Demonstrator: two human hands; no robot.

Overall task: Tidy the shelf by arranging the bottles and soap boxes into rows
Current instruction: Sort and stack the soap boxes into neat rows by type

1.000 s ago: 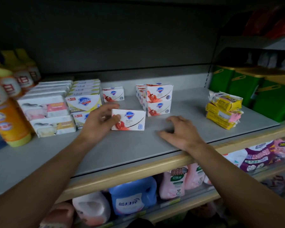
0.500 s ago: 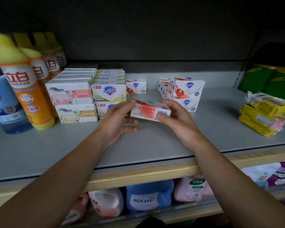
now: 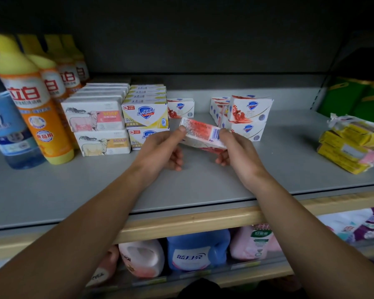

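Just above the middle of the grey shelf, a red-and-white Safeguard soap box is held off the shelf between both hands, tilted so its barcode side faces up. The left hand pinches its left end with thumb on top and fingers curled below; the right hand grips the right end by the barcode in the same way.

At 1 o'clock from the held box, just behind the right hand, stands a small stack of matching pomegranate soap boxes, the top one skewed. At 12 o'clock a single pomegranate box stands alone near the back. At 10 o'clock sits a two-high row of yellow Safeguard boxes running toward the back, and touching it on the left a two-high row of white sheep-print soap boxes.

At 9 o'clock, a line of orange dish-soap bottles with yellow caps stands upright, one behind another, with a blue bottle just beside the front one at the far left. Well apart at 3 o'clock lies a loose pile of yellow wrapped soap bars; green containers stand behind it on the neighbouring shelf.

On the lower shelf at 6 o'clock stand detergent jugs: a blue jug between pink jugs.
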